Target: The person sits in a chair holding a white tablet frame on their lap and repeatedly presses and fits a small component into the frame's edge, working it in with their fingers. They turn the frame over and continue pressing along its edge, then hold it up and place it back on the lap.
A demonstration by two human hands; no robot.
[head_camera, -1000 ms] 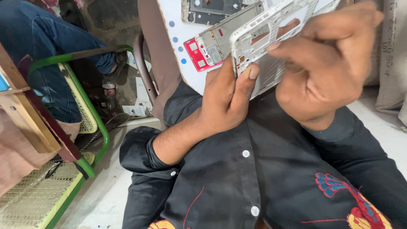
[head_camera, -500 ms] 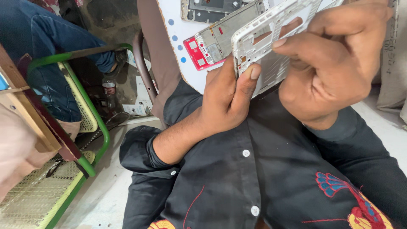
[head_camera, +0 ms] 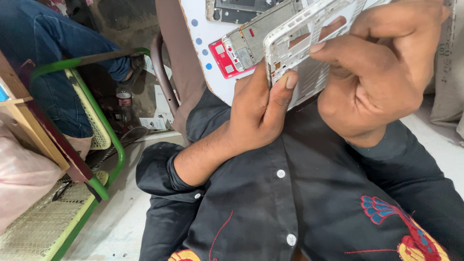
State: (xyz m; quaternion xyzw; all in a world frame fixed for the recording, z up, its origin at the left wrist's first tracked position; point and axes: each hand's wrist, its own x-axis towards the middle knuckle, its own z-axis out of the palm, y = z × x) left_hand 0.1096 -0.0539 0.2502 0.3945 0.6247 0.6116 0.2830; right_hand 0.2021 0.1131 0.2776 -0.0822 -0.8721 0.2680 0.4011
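Right hand's (head_camera: 382, 77) fingers are curled tight around the upper side of a white phone frame (head_camera: 309, 48), with the index finger laid across its open middle and the fingertip (head_camera: 319, 47) pressing on the inside edge. Left hand (head_camera: 256, 113) comes up from below, fingers bunched together, thumb tip (head_camera: 290, 79) pushed against the frame's lower edge, so the frame's pinched between both hands. It's held up close, tilted, right above the person's chest, and you can see straight through the cutouts.

Just behind the frame there's a white board (head_camera: 205, 43) with blue dots along its edge. On it lies a second phone body with a red part (head_camera: 237, 50), partly hidden by the frame, and a darker phone shell (head_camera: 237, 9) up at the top edge, cut off by the picture.

Below the hands it's all black button shirt (head_camera: 290, 203) with colourful embroidery near the bottom, sleeve rolled on the left arm. Off to the left: a green metal chair (head_camera: 104, 145) with a woven seat, a small bottle (head_camera: 124, 104) on the floor behind it, and another person in blue clothes (head_camera: 53, 53) sitting nearby. A pale sack (head_camera: 447, 82) sits at the right edge.
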